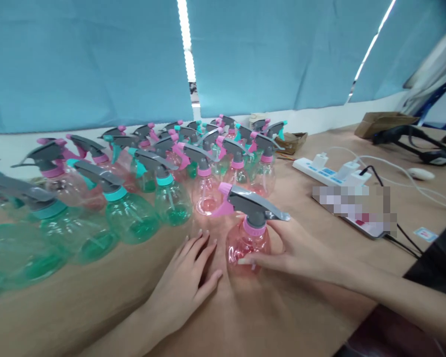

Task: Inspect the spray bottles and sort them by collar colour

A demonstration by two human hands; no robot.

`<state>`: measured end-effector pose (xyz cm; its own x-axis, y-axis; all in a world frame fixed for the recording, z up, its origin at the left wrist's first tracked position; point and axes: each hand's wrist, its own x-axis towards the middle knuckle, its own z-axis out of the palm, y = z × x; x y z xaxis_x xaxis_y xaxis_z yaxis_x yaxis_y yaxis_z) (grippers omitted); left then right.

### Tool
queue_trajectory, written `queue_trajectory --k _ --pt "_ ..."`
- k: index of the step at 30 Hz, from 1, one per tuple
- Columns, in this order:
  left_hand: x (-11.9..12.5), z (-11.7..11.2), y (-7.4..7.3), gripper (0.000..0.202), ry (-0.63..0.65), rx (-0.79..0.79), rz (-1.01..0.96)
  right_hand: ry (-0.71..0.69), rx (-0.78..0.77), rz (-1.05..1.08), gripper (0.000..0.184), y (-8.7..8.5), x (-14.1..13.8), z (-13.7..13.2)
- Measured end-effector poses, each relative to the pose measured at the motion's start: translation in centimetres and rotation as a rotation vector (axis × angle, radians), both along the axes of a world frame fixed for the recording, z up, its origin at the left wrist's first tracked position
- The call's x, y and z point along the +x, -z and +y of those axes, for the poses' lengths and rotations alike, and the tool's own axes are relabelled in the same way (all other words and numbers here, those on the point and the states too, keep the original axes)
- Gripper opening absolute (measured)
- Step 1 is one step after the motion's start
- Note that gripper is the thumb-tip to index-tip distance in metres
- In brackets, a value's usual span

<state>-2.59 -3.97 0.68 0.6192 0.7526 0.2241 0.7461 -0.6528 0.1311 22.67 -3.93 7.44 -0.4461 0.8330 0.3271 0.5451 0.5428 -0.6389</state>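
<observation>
A clear pink spray bottle (247, 243) with a grey and pink trigger head stands upright at the front of the table. My right hand (288, 248) is wrapped round its body from the right, the thumb across the near side and the other fingers mostly hidden behind it. Just left of that bottle, my left hand (189, 270) lies flat on the tabletop with its fingers stretched out, holding nothing. Beyond my left hand stand a green spray bottle (174, 203) and another pink spray bottle (207, 193), both upright and apart from my fingers.
Rows of green and pink spray bottles fill the table's left and back, including a near green bottle (132, 218). To the right lie a white power strip (319, 172) with plugs and cables, a partly blurred phone (371, 225), a white mouse (420, 174) and black headgear (405, 136).
</observation>
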Motion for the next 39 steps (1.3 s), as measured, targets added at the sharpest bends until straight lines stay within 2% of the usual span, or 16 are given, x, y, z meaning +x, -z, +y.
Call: queue_trajectory --k 3,8,11,16,19,23,26,33,39 --pt "2.0 0.4 0.0 0.051 0.041 -0.025 0.015 0.077 0.043 0.014 0.056 0.0 2.6 -0.2" --pt "6.5 1.8 -0.1 0.052 0.114 -0.074 0.005 0.168 0.032 -0.04 0.038 0.2 7.9 0.9" --pt "9.4 2.9 -0.5 0.052 0.147 -0.133 0.026 0.209 0.082 -0.047 0.037 0.3 10.9 2.6" --pt "13.5 4.7 -0.7 0.052 0.196 -0.169 0.004 0.336 0.044 0.027 0.045 1.0 14.3 6.9" --pt "15.0 5.6 -0.7 0.051 0.214 -0.17 -0.005 0.353 0.061 0.03 0.054 1.5 15.3 9.9" --pt "16.1 6.5 -0.7 0.049 0.234 -0.171 -0.014 0.342 0.091 0.016 0.054 1.9 16.0 13.5" --pt "16.9 7.1 -0.7 0.048 0.244 -0.168 -0.026 0.353 0.116 0.006 0.052 1.9 16.3 15.2" --pt "18.3 7.8 -0.6 0.048 0.251 -0.158 -0.052 0.347 0.131 -0.021 0.05 1.8 16.3 16.4" --pt "18.5 7.8 -0.4 0.046 0.251 -0.137 -0.07 0.371 0.145 -0.007 0.055 1.8 16.0 15.6"
